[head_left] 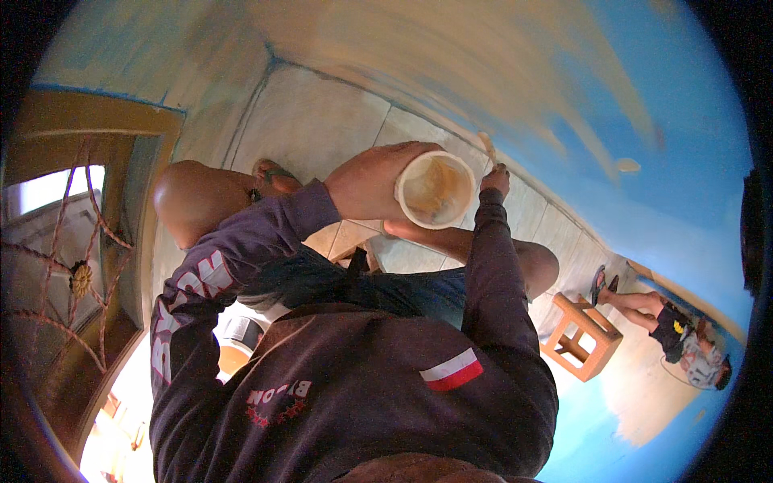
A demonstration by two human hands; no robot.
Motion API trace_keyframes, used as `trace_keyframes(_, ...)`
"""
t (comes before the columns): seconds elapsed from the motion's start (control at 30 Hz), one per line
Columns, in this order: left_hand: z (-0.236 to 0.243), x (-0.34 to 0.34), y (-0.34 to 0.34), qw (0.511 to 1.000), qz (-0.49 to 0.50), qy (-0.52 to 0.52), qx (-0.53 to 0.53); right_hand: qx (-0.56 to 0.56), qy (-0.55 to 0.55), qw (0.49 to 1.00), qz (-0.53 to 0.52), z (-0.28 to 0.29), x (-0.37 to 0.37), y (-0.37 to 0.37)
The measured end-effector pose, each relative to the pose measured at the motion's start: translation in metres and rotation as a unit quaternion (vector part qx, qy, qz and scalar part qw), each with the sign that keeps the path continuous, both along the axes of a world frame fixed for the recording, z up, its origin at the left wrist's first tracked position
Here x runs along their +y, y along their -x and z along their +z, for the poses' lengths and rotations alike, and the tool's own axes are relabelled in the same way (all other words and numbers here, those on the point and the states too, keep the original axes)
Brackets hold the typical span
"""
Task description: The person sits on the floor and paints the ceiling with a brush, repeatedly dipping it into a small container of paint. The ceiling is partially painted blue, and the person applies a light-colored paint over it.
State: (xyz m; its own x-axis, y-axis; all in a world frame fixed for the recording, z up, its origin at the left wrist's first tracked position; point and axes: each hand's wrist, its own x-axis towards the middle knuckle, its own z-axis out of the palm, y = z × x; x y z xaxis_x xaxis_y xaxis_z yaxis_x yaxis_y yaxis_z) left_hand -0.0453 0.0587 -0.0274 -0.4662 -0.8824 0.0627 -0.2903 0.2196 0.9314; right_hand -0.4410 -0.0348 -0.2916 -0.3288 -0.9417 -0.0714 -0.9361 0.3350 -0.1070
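One long wall (pixel 684 173), blue with broad tan streaks, spans the upper and right side, above one floor (pixel 314 113) of pale tiles. One window grille (pixel 80 278) of twisted bars stands at the left. One other person (pixel 676 334) is near the wall at the far right, and one orange-brown stool (pixel 584 338) sits between that person and the wearer's two bare knees. Of the wearer's two hands, the left hand (pixel 374 183) holds one pale round tub (pixel 400 193), its open mouth facing up in front of the body; those fingers curl around its side, partly hidden. The right hand (pixel 497 182), smaller in view, has its fingers closed around the handle of one brush (pixel 487 147), pale-tipped, at the wall's lower edge; whether it touches the wall I cannot tell.
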Motion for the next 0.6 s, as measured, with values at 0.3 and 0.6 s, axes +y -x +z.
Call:
trace_keyframes(0.3, -0.003, -0.007, -0.010, 0.998, 0.057, 0.024, -0.023, -0.063, 0.096, 0.973, -0.199, -0.052, 0.002, 0.014)
trace_keyframes(0.6, -0.017, -0.017, -0.021, 0.986, 0.093, 0.108, -0.086, -0.144, 0.058, 0.979, -0.131, -0.052, -0.021, -0.149)
